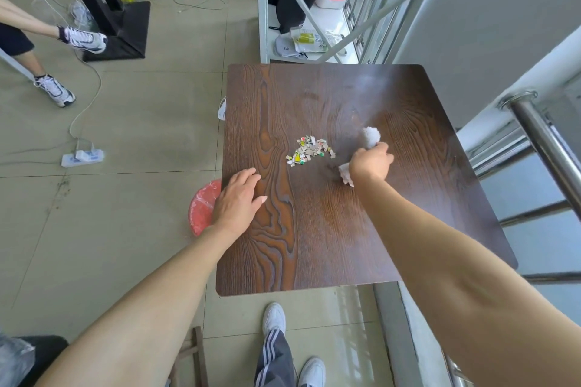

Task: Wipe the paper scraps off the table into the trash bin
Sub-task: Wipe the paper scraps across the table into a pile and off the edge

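A: We have the scraps (310,150) in one loose pile near the middle of the table (314,229), a little toward the far side. None has gone over the edge yet.

B: And the cloth (371,136)?

A: In our right hand (371,164), fist closed round it. One tuft sticks out past the knuckles, another below the wrist. The hand sits just to the right of the pile, near it but not touching.

B: Left hand (238,198)?

A: Flat on the table's left edge, fingers spread, holding nothing. It looks to be steadying the table.

B: Where's the bin (202,207)?

A: On the floor at the left edge, red, partly tucked under the table and partly hidden by the left wrist. So from the cloth, the pile lies to the left, and the bin lies further left and nearer us.

B: Then the line runs cloth, pile, bin.

A: Roughly. We judge the sweep should go left and a touch toward us. The pile spreads wider across than deep, so a narrow cloth could shed pieces at the near and far ends.

B: And the left hand sits close to that path.

A: Yes. We would expect it to have to shift before the scraps reach the edge.
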